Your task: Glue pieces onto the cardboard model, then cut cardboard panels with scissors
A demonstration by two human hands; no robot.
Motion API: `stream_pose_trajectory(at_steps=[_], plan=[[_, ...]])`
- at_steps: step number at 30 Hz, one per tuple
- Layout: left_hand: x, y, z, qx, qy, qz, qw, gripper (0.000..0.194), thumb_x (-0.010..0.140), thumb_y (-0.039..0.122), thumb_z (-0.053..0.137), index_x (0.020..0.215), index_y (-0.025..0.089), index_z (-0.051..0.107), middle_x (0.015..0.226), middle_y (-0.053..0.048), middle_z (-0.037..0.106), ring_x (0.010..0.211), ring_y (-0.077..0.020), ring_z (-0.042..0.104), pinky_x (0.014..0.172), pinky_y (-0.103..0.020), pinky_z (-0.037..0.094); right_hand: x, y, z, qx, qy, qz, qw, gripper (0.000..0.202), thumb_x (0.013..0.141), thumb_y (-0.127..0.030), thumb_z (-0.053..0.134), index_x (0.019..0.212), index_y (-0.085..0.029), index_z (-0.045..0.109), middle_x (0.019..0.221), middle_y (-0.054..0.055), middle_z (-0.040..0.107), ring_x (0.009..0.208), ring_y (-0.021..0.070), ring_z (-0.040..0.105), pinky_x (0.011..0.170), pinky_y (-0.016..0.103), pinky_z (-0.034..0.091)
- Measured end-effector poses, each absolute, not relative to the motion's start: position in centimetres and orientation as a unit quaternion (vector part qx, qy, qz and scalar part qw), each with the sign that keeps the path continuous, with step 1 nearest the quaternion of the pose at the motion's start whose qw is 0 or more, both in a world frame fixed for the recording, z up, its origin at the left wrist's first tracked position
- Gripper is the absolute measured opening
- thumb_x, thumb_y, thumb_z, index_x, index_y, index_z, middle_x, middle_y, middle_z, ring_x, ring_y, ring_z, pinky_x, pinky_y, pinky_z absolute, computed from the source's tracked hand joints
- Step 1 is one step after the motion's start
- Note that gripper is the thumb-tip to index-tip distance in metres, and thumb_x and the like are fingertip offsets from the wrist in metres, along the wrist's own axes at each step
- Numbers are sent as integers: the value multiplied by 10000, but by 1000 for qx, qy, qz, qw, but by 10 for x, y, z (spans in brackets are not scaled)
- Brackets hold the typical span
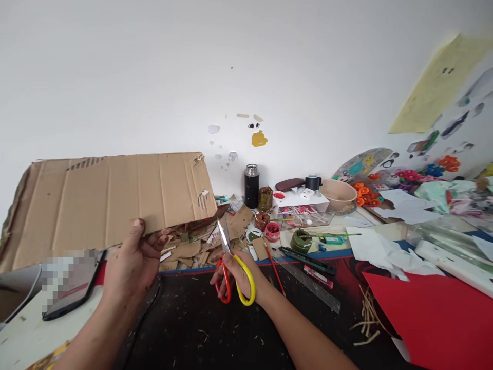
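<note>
My left hand grips the lower edge of a large piece of brown cardboard, thumb on its near face. The sheet is held up tilted, with torn patches at its right end. In my right hand is a pair of scissors with one red and one yellow handle loop. Their blades point up and look slightly parted, just right of the cardboard's lower right corner and apart from it. Below both hands lies a dark mat with small scraps on it.
Cardboard scraps pile up behind the mat. Beyond stand a black flask, paint jars and a beige bowl. A clear ruler, a utility knife and red paper lie at right. A phone rests at left.
</note>
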State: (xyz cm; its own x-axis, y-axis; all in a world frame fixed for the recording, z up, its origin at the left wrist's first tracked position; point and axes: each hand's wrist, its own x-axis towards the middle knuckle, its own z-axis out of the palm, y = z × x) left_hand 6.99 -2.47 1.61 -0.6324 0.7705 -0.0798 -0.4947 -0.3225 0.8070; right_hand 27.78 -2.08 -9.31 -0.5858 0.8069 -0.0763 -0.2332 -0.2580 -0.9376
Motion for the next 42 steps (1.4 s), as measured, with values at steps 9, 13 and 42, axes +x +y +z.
stream_pose_trajectory(at_steps=[9, 13, 42], plan=[[91, -19, 4, 182, 413, 803, 389, 93, 848, 154, 717, 776, 188, 670, 650, -7, 743, 624, -170, 755, 587, -205, 594, 275, -30, -88, -307, -541, 698, 355, 793, 793, -956, 594, 1001, -191, 590, 604, -34, 617, 360, 121, 539, 345, 201, 403], [95, -23, -7, 181, 419, 805, 379, 98, 770, 169, 777, 776, 187, 681, 694, -5, 761, 666, -182, 772, 616, -218, 603, 274, -31, -93, -306, -556, 686, 356, 717, 844, -893, 627, 981, -190, 595, 609, -45, 609, 372, 104, 538, 341, 179, 394], [115, -36, -36, 234, 431, 799, 349, 214, 702, 271, 892, 814, 166, 743, 743, 27, 774, 624, -154, 716, 623, -251, 615, 278, -32, -98, -358, -608, 606, 366, 575, 1011, -774, 512, 970, -208, 604, 631, -54, 596, 427, 105, 591, 366, 168, 401]])
